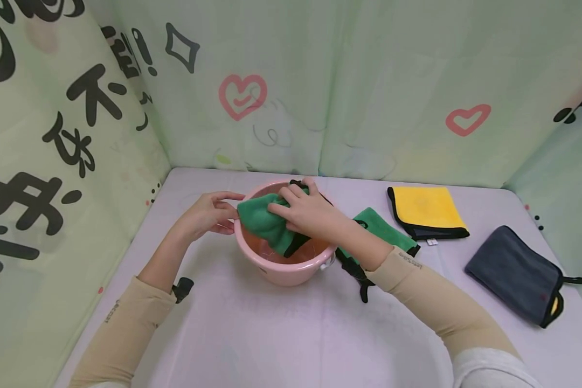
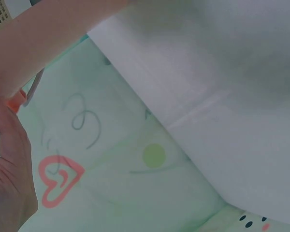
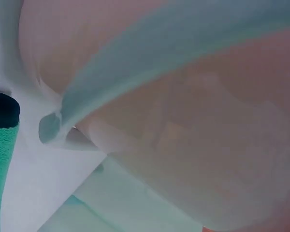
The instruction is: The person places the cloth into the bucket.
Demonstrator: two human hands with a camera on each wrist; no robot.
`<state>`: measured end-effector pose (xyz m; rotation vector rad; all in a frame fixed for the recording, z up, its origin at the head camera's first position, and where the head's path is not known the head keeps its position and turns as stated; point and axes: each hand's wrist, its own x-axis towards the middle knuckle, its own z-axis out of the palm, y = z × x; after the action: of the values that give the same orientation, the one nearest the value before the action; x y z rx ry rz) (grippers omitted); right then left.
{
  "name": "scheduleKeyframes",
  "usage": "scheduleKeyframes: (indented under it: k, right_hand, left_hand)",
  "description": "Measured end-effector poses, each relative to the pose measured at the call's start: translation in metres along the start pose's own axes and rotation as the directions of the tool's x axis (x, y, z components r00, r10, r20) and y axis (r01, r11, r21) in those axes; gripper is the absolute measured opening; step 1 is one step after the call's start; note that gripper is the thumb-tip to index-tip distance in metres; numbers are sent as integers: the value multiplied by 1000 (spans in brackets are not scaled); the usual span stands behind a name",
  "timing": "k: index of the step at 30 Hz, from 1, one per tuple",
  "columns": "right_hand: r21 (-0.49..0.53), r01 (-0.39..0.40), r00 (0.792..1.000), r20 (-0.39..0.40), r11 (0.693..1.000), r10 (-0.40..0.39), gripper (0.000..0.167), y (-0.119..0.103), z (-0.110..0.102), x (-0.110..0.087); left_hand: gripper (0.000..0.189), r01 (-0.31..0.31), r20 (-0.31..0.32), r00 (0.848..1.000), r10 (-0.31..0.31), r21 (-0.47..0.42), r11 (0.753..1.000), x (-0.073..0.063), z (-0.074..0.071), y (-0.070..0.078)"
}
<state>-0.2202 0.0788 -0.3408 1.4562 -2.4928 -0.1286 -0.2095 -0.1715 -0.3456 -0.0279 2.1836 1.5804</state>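
Observation:
A pink bucket (image 1: 286,275) stands on the table, with liquid showing inside. My right hand (image 1: 310,210) grips a green cloth (image 1: 267,218) with black edging, bunched over the bucket's mouth. Part of the cloth hangs down inside the rim. At the bucket's left side, my left hand (image 1: 215,213) touches the rim with fingers mostly extended. Beneath my right forearm lies a second green cloth (image 1: 383,229) with black trim, close beside the bucket. The right wrist view is mostly filled by blurred close surfaces, with green cloth (image 3: 2,164) at its left edge.
To the right lie a folded yellow cloth (image 1: 429,210) with black edging and a dark grey cloth (image 1: 514,275) with a loop. The white-covered table (image 1: 271,334) meets printed green curtains (image 1: 368,97) at the back and sides.

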Motion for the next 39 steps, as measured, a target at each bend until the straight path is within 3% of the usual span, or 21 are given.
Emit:
scheduleKeyframes:
  k: [4,11,17,24,32,39]
  right_hand:
    - [36,-4,998,70,999,2,35,-2,5,3]
    - [-28,34,989,145,999,-29,35,-6,13,6]
    - [-38,67,969,239,997,-56,38,-7,16,11]
    - [-105,154,959,256,983,-123,36,-7,20,17]
    - [-113,180,915,383,977,-125,44,-9,26,27]
    - [-149,227,887,439,962,-141,45,-10,30,31]
  left_hand:
    - [48,4,-7,1000,-4,6,1000,0,0,0]
    - [49,7,-13,1000,-6,32,999,-1,1,0]
    - [50,11,-12,1000,-11,28,1000,-2,1,1]
    - [50,9,-8,1000,-9,32,999,-2,1,2]
    - [51,12,-7,1000,-12,21,1000,-2,1,1]
    - [51,7,-11,1000,-7,23,1000,-2,1,1]
